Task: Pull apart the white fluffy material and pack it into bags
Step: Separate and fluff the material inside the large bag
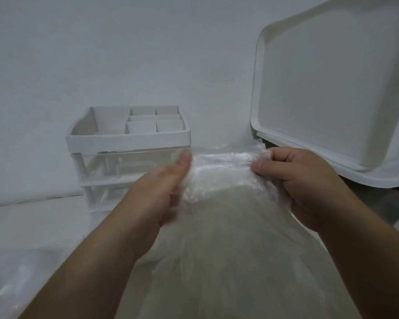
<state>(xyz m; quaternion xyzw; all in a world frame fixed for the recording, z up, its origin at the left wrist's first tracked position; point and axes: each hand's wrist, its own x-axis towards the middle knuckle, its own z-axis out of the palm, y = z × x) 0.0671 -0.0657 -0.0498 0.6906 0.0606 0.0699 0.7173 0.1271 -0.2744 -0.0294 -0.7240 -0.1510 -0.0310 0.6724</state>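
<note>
A clear plastic bag (pixel 228 249) stuffed with white fluffy material rises from the bottom centre of the head view. Its crumpled top edge (pixel 224 160) stretches between both hands. My left hand (pixel 161 192) holds the bag's left side, thumb up along the plastic, with the fingers hidden behind the bag. My right hand (pixel 295 180) pinches the right end of the top edge with curled fingers. The left hand is motion-blurred.
A white desk organiser (pixel 129 137) with compartments on top and clear drawers stands behind the bag at the wall. A large white tray (pixel 332 88) leans at the right. More clear plastic (pixel 12 284) lies at the lower left on the white table.
</note>
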